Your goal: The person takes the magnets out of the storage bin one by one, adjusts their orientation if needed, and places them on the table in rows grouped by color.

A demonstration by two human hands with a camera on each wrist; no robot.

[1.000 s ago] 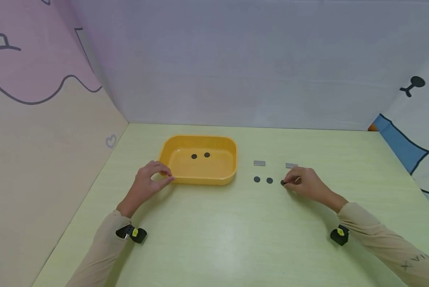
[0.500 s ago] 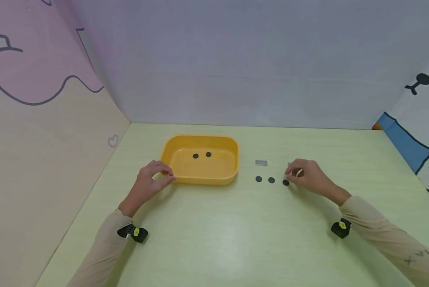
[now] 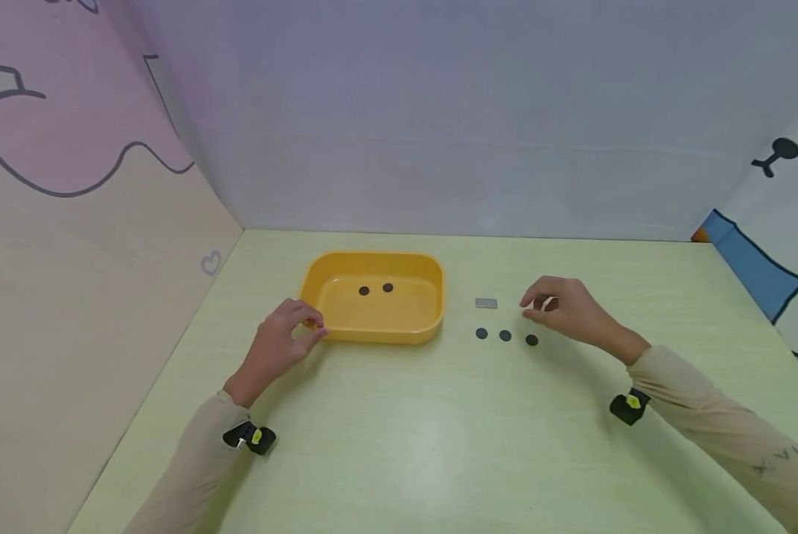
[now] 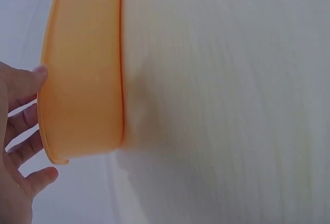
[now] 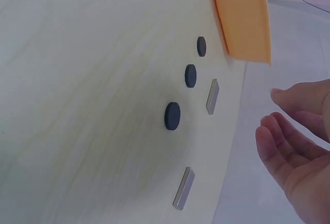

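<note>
Cartoon-print walls [image 3: 439, 111] on three sides, pale lilac at the back. Pale green table [image 3: 399, 445] with a faint wood grain, looks smooth (so probably slippery for small flat stuff).

Yellow tray [image 3: 372, 337] sitting left of centre. Left hand [image 3: 280, 343] parked at its near-left corner, fingers loose, thumb tip touching the rim, no real grip to be seen. Guessing a careless nudge there could slide the tray.

Right hand [image 3: 562, 311] hovering just above the table well right of the tray, fingers relaxed and half curled, holding nothing.

Two flat silver bars: one [image 3: 486, 302] in plain sight between tray and right hand, the other [image 5: 183, 188] only showing in the right wrist view, close under the fingers. Thin and lying flat, so likely hard to get a nail under; could skate away instead.

Three dark discs [image 3: 505, 335] in a row just nearer than the bars, apart from each other. Two more discs [image 3: 363, 291] inside the tray. Might snap together if magnetic, but can't tell.
</note>
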